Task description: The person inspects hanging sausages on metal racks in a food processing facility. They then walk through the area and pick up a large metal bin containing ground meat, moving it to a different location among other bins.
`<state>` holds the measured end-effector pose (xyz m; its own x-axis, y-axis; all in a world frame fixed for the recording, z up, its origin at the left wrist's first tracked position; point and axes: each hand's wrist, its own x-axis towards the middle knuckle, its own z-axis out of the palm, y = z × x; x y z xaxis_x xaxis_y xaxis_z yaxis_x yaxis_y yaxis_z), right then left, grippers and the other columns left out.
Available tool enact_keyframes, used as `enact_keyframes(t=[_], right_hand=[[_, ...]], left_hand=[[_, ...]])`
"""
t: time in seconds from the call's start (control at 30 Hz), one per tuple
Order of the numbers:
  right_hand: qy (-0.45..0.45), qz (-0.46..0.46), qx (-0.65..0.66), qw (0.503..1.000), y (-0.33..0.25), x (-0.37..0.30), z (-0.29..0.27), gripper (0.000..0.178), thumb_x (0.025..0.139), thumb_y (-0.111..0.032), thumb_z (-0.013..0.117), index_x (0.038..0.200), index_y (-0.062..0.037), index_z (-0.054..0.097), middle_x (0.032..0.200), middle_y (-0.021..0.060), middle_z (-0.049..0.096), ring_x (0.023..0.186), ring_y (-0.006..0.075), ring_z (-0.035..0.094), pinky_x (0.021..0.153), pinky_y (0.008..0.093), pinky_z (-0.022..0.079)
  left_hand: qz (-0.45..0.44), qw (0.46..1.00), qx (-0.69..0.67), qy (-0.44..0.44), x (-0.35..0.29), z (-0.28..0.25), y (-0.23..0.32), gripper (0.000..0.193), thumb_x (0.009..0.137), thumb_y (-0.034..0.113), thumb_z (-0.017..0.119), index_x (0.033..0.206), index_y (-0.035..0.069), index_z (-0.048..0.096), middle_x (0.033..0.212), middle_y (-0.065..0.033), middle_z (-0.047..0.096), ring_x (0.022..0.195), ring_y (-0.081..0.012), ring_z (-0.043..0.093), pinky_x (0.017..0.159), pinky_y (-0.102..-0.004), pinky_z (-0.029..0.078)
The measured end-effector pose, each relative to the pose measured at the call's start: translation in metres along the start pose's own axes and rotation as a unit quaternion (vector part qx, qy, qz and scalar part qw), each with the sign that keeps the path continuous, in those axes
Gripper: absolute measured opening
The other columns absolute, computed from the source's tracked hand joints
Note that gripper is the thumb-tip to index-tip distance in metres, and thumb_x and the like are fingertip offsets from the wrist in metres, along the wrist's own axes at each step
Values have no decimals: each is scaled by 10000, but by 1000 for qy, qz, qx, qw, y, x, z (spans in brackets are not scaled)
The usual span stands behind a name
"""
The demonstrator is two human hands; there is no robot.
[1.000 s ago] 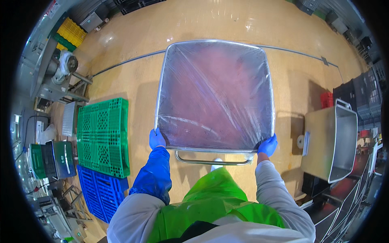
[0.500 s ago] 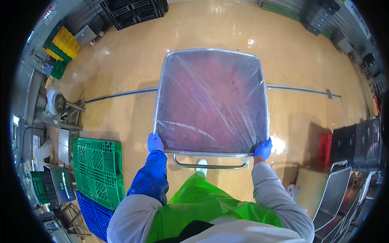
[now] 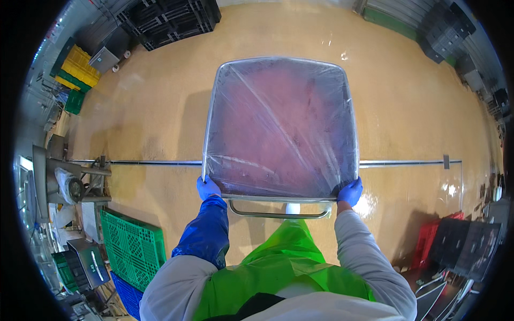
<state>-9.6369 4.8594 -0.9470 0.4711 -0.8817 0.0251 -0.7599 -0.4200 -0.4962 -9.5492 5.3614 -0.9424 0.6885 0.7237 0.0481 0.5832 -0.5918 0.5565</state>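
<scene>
A large square metal tub (image 3: 281, 128) stands in front of me, its top covered by clear plastic film (image 3: 251, 91). Reddish contents show blurred through the film; I cannot make out what they are. My left hand (image 3: 208, 187), in a blue glove with a blue sleeve cover above it, is closed on the tub's near left corner. At the near right corner my right hand (image 3: 350, 192), also blue-gloved, grips the rim. Below the near rim a bent metal handle bar (image 3: 278, 215) runs between my hands, touched by neither. The tub's underside is hidden.
A drain channel (image 3: 412, 162) crosses the tan floor (image 3: 407, 112). Green pallets (image 3: 133, 247) and a blue pallet (image 3: 126, 294) lie at left. Black pallets (image 3: 168, 21) stand far left, and red crates (image 3: 426, 241) beside dark bins (image 3: 466, 246) at right.
The tub and I have advanced over the floor; the drain channel, pallets and crates now sit nearer to me. Both hands keep their hold on the rim.
</scene>
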Motion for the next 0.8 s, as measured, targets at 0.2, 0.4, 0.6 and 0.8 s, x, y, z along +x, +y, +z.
enact_keyframes(t=[0.2,0.4,0.6,0.8], right_hand=[[-29,-6,-12,999,-124,134,97,362,972,-252,390,1273,-96,519,1151,201,579,1029,385,576,856,462,462],[-58,24,2,998,-271,252,172,364,974,-247,384,1270,-82,518,1149,206,577,1042,386,566,883,451,453],[-36,6,-16,999,-405,381,273,379,978,-254,369,1290,-89,508,1158,202,575,1051,379,564,876,441,454],[-44,9,-6,999,-529,484,349,382,980,-269,366,1291,-99,509,1147,201,582,1047,378,570,861,449,461]], left_hand=[[2,1000,-18,19,107,114,114,373,921,298,504,1080,-25,600,1023,-259,629,963,-422,592,840,-451,460],[-21,999,-27,-25,213,197,268,363,920,298,507,1098,-2,609,1051,-245,624,972,-402,593,851,-446,459],[-18,998,-13,-66,341,306,402,389,921,313,497,1142,5,584,1075,-238,618,990,-400,588,867,-455,454],[-13,998,-8,-65,446,401,517,400,926,321,491,1135,-9,577,1095,-246,608,1016,-405,578,879,-451,451]])
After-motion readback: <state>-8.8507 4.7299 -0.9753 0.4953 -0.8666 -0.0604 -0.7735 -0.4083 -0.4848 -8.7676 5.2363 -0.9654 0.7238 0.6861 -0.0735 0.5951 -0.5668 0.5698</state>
